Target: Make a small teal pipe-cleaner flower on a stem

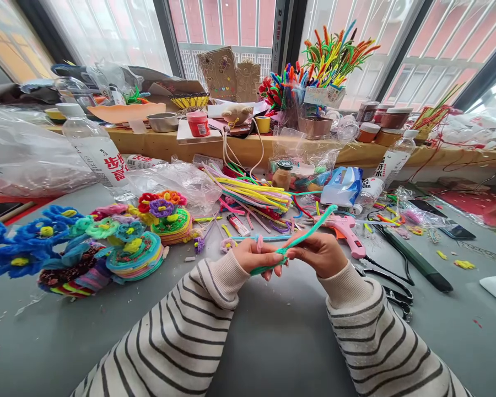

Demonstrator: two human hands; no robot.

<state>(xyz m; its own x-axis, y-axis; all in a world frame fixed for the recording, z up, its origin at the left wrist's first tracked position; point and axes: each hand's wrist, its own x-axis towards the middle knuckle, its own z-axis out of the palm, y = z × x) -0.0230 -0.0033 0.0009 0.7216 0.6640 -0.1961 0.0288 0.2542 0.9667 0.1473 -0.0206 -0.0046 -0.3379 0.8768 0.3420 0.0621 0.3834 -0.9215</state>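
Note:
Between my two hands is a teal pipe cleaner (314, 227), its loose end rising up and to the right. My left hand (254, 258) pinches its folded lower part between thumb and fingers. Close against it, my right hand (320, 255) grips the same pipe cleaner near the bend. A pink fuzzy loop (259, 242) shows at my left hand's fingers; whether it is worn or held I cannot tell. Behind the hands lies a blue stick (243, 239). The pink glue gun (347, 231) rests just beyond my right hand.
Pipe-cleaner flowers in blue (45, 231) and several round decorated pots (136, 256) stand at the left. A pipe-cleaner bundle (252, 190) lies behind the hands. At right are black-handled pliers (397, 295), a dark green bar (417, 262) and a phone (446, 220). Water bottles (93, 146) flank the ledge.

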